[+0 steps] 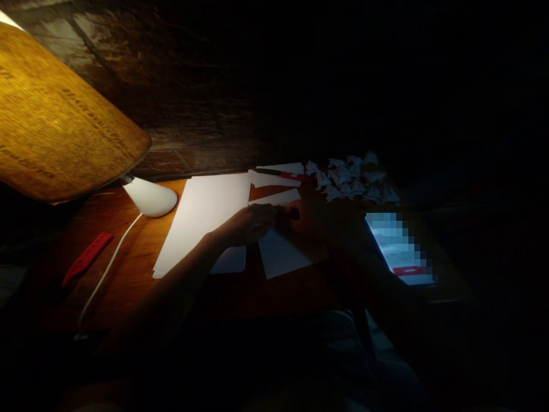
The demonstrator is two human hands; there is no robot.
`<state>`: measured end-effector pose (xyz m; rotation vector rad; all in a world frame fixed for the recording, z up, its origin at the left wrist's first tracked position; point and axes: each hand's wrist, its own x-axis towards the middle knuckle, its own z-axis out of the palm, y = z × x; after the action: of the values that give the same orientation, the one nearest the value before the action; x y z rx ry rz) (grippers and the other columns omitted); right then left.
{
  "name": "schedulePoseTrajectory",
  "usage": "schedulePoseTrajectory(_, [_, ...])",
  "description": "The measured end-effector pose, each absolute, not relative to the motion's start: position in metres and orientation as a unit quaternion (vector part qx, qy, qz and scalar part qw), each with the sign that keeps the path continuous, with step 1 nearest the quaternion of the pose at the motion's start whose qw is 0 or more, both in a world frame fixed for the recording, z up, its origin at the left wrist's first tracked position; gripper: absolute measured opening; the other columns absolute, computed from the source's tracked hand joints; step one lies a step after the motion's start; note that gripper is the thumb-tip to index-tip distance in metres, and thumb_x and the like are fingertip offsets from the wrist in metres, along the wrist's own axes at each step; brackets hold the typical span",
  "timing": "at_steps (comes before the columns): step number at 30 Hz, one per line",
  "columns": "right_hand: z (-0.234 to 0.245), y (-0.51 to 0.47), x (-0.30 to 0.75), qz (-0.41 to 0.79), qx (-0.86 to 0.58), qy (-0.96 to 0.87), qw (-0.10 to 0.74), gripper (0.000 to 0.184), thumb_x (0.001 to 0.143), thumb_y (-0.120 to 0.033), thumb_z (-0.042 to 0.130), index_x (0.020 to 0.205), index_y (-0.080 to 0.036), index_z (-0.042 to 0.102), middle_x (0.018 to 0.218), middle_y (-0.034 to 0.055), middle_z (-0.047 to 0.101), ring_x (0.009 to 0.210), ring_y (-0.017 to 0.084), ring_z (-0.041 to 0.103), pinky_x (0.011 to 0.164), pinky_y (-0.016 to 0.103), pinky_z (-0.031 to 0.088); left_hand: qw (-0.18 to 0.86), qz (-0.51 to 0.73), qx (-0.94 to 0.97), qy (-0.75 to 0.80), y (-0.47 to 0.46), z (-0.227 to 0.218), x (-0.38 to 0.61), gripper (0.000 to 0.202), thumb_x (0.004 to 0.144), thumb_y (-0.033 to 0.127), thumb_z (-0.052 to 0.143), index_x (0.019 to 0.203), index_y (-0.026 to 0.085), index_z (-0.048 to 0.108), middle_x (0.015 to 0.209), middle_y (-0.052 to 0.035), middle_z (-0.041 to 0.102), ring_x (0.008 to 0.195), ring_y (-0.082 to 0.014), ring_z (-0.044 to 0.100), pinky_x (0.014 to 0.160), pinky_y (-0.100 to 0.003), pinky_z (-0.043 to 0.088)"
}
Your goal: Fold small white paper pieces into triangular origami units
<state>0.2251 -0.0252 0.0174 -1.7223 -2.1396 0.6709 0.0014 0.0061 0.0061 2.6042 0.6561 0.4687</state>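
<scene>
My left hand (257, 218) and my right hand (309, 217) meet over a loose white paper sheet (285, 254) near the middle of the table. Both have their fingers curled in and pressed close together, the fingertips almost touching. Whatever is pinched between them is too dark and small to make out. The sheet shows in front of the hands and a little behind them. Left of it, partly under my left forearm, lies a stack of large white paper (210, 214).
A lamp with a printed yellow shade (64, 120) and white base (154, 197) stands left, its white cord (109, 269) trailing forward. Nearby lies a red-handled tool (88, 258). Behind are a red-and-black tool (291, 175) on paper and several folded paper pieces (349, 177). A lit phone (397, 249) lies right.
</scene>
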Motion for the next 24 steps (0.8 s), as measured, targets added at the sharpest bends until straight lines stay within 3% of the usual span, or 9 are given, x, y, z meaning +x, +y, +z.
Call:
schedulePoseTrajectory(6, [0.015,-0.0251,0.2244,0.227,-0.598,-0.752,0.16,0.009,0.088,-0.028,0.071,0.092,-0.02,0.076,0.095,0.0057,0.077,0.084,0.019,0.067,0.069,0.029,0.039,0.195,0.153,0.941,0.232,0.0071,0.005,0.0008,0.019,0.089,0.011,0.054,0.099,0.019,0.069,0.107,-0.0092,0.072,0.103,-0.0234,0.069,0.092,-0.043,0.058])
schedulePoseTrajectory(12, [0.0168,-0.0258,0.2244,0.234,-0.597,-0.747,0.175,0.017,0.087,-0.038,0.076,0.089,-0.021,0.076,0.094,0.0061,0.077,0.084,0.02,0.067,0.068,0.029,0.04,0.126,0.173,0.946,0.243,0.0051,0.0055,-0.0032,0.019,0.09,0.014,0.06,0.101,0.022,0.073,0.14,-0.0108,0.058,0.129,-0.0285,0.058,0.107,-0.049,0.053])
schedulePoseTrajectory(16, [0.0159,-0.0252,0.2248,0.251,-0.596,-0.74,0.183,0.02,0.088,-0.04,0.075,0.088,-0.021,0.076,0.091,0.0053,0.077,0.081,0.018,0.066,0.067,0.028,0.04,0.097,0.151,0.952,0.248,0.005,0.0054,-0.0054,0.021,0.092,0.015,0.062,0.106,0.025,0.074,0.138,-0.0091,0.059,0.129,-0.0286,0.056,0.108,-0.053,0.05])
schedulePoseTrajectory(24, [0.013,-0.0248,0.2265,0.249,-0.582,-0.75,0.192,0.018,0.089,-0.038,0.075,0.09,-0.02,0.077,0.093,0.0055,0.077,0.082,0.018,0.066,0.068,0.028,0.039,0.08,0.135,0.953,0.261,0.0029,0.0063,-0.0038,0.03,0.092,0.015,0.063,0.118,0.026,0.071,0.139,-0.0082,0.064,0.13,-0.0281,0.057,0.104,-0.049,0.05])
